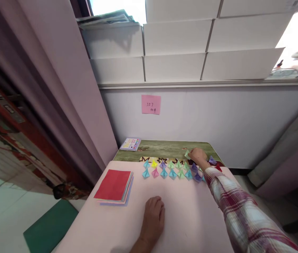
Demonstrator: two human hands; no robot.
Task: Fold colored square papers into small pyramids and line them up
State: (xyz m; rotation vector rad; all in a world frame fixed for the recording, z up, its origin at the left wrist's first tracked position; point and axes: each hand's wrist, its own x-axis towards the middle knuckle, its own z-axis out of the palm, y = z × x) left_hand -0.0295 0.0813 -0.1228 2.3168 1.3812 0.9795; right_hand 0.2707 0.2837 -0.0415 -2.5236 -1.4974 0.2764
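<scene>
My right hand (197, 154) reaches to the far right of the table and pinches a pale green origami piece (187, 154) by its edge. Below it, small folded paper pieces stand in two rows. Among them are a yellow piece (154, 163), a pink piece (155, 172), a light blue piece (145, 173) and a dark purple piece (197, 177). My forearm and hand hide some at the right end. My left hand (153, 217) rests on the pink tabletop with its fingers curled in, and nothing shows in it.
A stack of square coloured paper (114, 185), red on top, lies at the left. At the back left is a paper pack (130, 144). A pink note (151, 104) sticks to the wall. White boxes (173, 68) stand above, and a curtain (67, 70) hangs at the left.
</scene>
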